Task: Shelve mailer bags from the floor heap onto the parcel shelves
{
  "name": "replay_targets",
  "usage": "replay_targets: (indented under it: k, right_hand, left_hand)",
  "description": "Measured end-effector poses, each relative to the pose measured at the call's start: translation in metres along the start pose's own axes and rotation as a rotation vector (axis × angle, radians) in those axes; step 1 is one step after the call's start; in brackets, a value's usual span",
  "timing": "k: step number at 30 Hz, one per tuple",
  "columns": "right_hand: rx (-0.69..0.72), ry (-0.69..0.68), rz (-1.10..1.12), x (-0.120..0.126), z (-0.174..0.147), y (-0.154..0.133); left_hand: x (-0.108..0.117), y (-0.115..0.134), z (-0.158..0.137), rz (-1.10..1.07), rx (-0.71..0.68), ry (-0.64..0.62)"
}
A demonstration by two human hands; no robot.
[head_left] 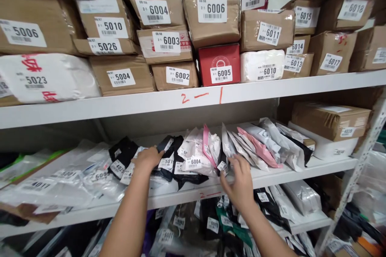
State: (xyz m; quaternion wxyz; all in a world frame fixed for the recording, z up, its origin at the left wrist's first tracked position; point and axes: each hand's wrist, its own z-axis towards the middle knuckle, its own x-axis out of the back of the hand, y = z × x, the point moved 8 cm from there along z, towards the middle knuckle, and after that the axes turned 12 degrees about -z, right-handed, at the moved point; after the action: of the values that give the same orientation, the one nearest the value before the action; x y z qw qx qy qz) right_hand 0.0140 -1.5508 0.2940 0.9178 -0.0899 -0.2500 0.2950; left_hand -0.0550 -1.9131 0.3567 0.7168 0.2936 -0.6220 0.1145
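Note:
On the middle shelf, my left hand [147,158] rests over a row of parcel bags. Its visible fingers are stretched out against a black parcel bag [167,156], and the others are partly hidden. My right hand [239,178] has its thumb and fingers apart, beside a dark bag's small white label [223,167] and the grey-white mailer bags [228,144]. Between the hands lie a clear-wrapped parcel labelled 6004 [193,162] and a narrow pink packet [206,144] standing upright. A black parcel labelled 4025 [119,164] sits left of my left hand.
Numbered cardboard boxes [211,12] crowd the upper shelf, whose white edge [144,106] crosses above my hands. Clear bags [69,180] lie at left; a pink mailer [259,148] leans at right. More bags [187,225] fill the shelf below. A perforated upright post [352,176] stands right.

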Motion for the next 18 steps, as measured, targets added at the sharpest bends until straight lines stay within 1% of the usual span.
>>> replay_targets:
  k: [1, 2, 4, 5, 6, 7, 8, 10, 12, 14, 15, 16, 18]
  right_hand:
    - [0.095, 0.005, 0.097, 0.0, 0.0, -0.022]
    - [0.21, -0.02, 0.196, -0.003, 0.0, -0.045]
    - [0.46, -0.091, 0.357, -0.017, -0.005, -0.091]
    - [0.574, -0.12, 0.392, -0.025, -0.008, -0.111]
    - [0.654, -0.134, 0.391, -0.035, -0.011, -0.126]
    - [0.686, -0.138, 0.364, -0.045, -0.012, -0.137]
    - [0.67, -0.137, 0.323, -0.055, -0.011, -0.144]
    - [0.535, -0.106, 0.243, -0.068, -0.004, -0.146]
    - [0.375, -0.017, 0.2, -0.069, 0.005, -0.14]
    - [0.244, 0.072, 0.171, -0.063, 0.013, -0.127]
    - [0.183, 0.087, 0.154, -0.061, 0.017, -0.117]
    - [0.126, 0.075, 0.134, -0.062, 0.021, -0.107]
    - [0.044, -0.006, 0.092, -0.067, 0.031, -0.085]
  left_hand:
    - [-0.002, -0.002, 0.0, 0.007, 0.008, 0.011]
    - [-0.002, -0.003, 0.0, 0.013, 0.006, 0.027]
    - [-0.001, -0.002, 0.0, 0.025, -0.023, 0.064]
    - [0.0, 0.0, -0.001, 0.034, -0.047, 0.087]
    - [0.0, 0.002, -0.004, 0.044, -0.073, 0.111]
    - [0.0, 0.005, -0.007, 0.054, -0.102, 0.13]
    - [-0.001, 0.008, -0.013, 0.061, -0.135, 0.151]
    - [-0.003, 0.016, -0.027, 0.084, -0.222, 0.211]
    - [-0.007, 0.023, -0.044, 0.11, -0.311, 0.263]
    - [-0.016, 0.024, -0.056, 0.109, -0.359, 0.243]
    - [-0.021, 0.023, -0.06, 0.097, -0.365, 0.214]
    - [-0.026, 0.02, -0.063, 0.079, -0.364, 0.184]
    - [-0.032, 0.017, -0.069, 0.056, -0.371, 0.162]
